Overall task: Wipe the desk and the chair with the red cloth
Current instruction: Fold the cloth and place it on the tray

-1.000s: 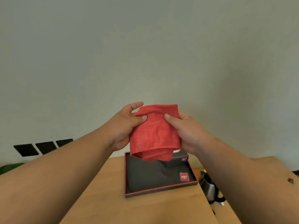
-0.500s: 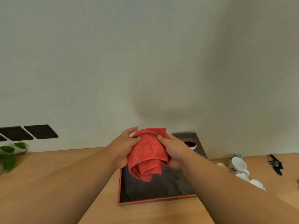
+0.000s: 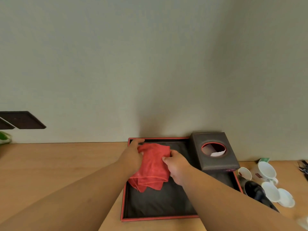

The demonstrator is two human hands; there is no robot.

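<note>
Red terry cloth, folded, soft, light and limp, lay over the black red-rimmed tray on the wooden desk; we grasped its upper corners, left hand and right hand both clenched.

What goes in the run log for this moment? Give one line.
phase: cloth prep | red cloth: folded, over black tray | left hand, right hand: both gripping cloth | desk: unwiped

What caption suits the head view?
Both hands, left hand and right hand, hold red cloth over black tray.
</note>
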